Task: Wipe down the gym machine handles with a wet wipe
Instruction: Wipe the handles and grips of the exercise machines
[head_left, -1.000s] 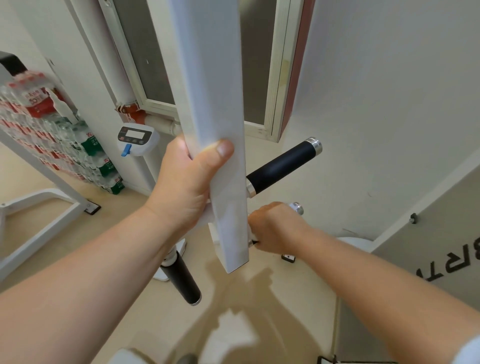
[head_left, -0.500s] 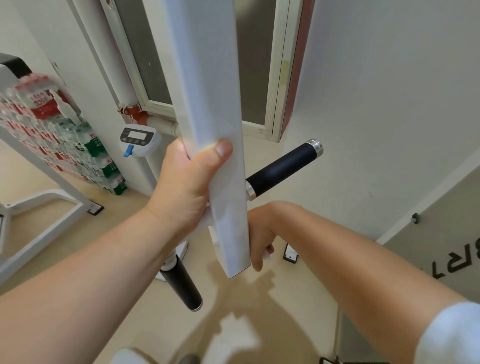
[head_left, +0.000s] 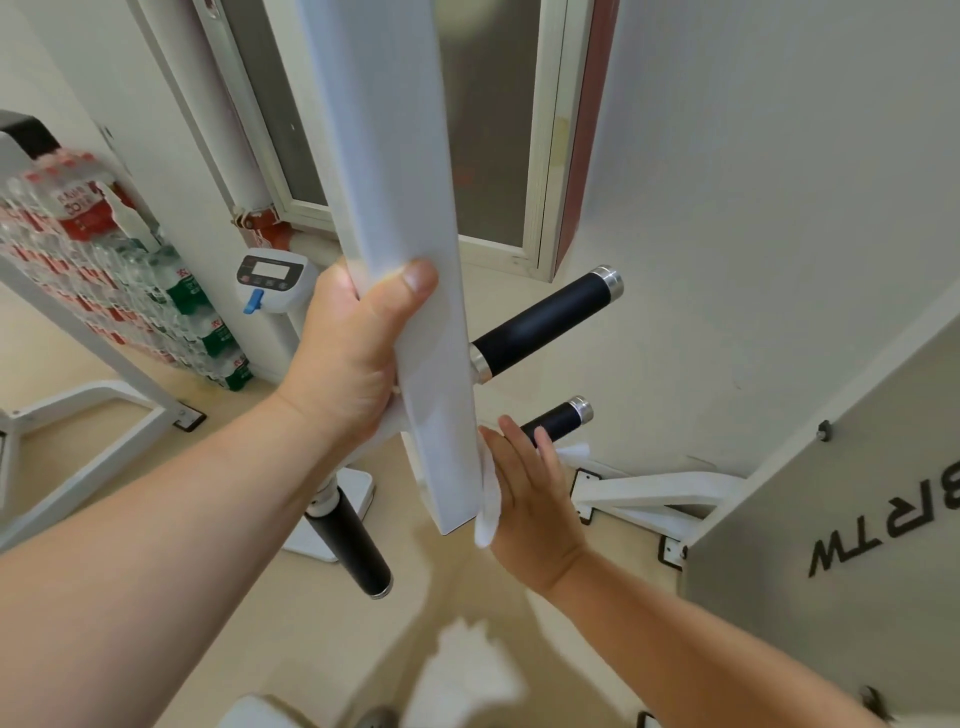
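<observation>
Beside white bar (head_left: 415, 291) | left hand (head_left: 348, 358) clamps bar | right hand (head_left: 530, 499) fingers spread, pressing wet wipe (head_left: 488, 512) against it

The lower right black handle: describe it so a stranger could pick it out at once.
Find the white beam gripped by the left hand. Two black handles stick out to its right. It is the lower handle, thinner-looking, with the right hand and white wipe at its base.

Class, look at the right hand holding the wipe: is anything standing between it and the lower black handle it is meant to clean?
Nothing visible does. The right hand, with the wet wipe under its palm, lies beside the white bar, its fingers already overlapping the lower black handle.
</observation>
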